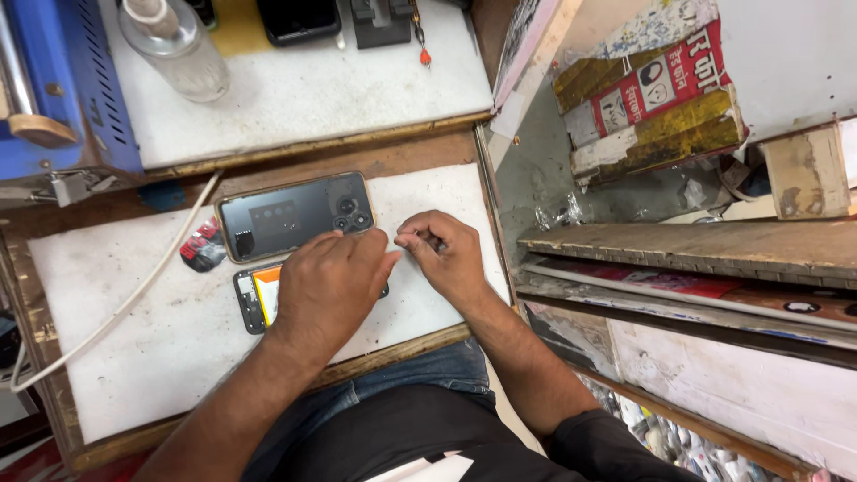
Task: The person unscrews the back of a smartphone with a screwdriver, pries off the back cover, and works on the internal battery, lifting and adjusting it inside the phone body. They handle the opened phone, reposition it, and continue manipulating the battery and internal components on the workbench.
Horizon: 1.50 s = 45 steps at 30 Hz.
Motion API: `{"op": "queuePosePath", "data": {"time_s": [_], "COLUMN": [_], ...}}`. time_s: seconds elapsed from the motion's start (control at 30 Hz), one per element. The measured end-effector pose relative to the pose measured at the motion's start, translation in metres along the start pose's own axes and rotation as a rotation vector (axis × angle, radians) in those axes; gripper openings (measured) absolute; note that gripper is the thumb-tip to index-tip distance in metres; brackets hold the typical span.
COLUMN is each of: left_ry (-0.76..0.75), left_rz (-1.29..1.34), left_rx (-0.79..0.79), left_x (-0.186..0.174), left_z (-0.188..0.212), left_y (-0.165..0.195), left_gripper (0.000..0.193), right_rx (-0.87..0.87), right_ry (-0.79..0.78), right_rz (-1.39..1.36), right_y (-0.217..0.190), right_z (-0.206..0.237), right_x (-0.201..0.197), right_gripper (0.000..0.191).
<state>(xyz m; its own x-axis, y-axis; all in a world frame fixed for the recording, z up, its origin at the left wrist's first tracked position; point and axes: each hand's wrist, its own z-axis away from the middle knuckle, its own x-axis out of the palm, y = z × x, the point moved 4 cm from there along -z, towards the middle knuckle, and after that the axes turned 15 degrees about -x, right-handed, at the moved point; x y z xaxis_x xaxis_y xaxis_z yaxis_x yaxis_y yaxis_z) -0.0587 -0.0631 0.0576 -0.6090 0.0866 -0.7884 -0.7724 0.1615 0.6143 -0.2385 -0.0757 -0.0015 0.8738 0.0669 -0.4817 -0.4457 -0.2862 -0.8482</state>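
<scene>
An opened phone body [254, 297] lies on the white work mat [134, 339], its orange-edged inside showing at the left. My left hand [328, 284] rests on top of it and covers most of it. Just behind lies the phone's dark glossy back cover [290, 214] with camera rings, flat on the mat. My right hand [442, 254] sits to the right on the mat, fingers curled, thumb and forefinger pinched near the left hand's fingertips. Whether something small is between them is too small to tell.
A white cable [125, 303] runs across the mat's left side. A small black and red piece [203, 245] lies left of the cover. A clear bottle [178, 49], a blue machine [67, 80] and dark tools stand on the rear board. Wooden shelves [696, 241] rise at right.
</scene>
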Motion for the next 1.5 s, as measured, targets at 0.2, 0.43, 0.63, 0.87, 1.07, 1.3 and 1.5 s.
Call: {"op": "queuePosePath", "data": {"time_s": [0.2,0.43,0.63,0.87,1.07,1.3,1.5], "left_ry": [-0.047,-0.082,-0.110,-0.087,-0.148,-0.168,-0.046], "left_rz": [-0.041,0.132,0.049,-0.042,-0.025,-0.153,0.175], "left_rx": [0.234,0.222,-0.027,0.014,-0.030,0.040,0.173], "left_x": [0.007,-0.006,-0.004,-0.007,-0.006,-0.002,-0.010], "left_z": [-0.002,-0.007,-0.009,-0.006,-0.011,-0.009,-0.006], "left_y": [0.001,0.003,0.000,-0.001,0.001,0.005,0.009], "left_gripper": [0.026,0.025,0.017,0.018,0.020,0.019,0.037], "right_rx": [-0.112,-0.113,-0.209,-0.246,-0.157,-0.203,-0.243], "right_ry": [-0.159,-0.340,-0.449,-0.422,-0.452,-0.421,-0.393], "right_rz": [0.044,0.085,0.130,0.174,0.200,0.208,0.164], "right_y": [0.000,0.006,0.004,0.001,-0.001,-0.003,-0.003], "right_z": [-0.004,0.002,0.002,0.002,0.000,0.001,0.001], "right_x": [0.001,0.000,0.003,0.006,0.010,0.010,0.010], "right_gripper": [0.010,0.013,0.019,0.014,0.014,0.023,0.021]}}
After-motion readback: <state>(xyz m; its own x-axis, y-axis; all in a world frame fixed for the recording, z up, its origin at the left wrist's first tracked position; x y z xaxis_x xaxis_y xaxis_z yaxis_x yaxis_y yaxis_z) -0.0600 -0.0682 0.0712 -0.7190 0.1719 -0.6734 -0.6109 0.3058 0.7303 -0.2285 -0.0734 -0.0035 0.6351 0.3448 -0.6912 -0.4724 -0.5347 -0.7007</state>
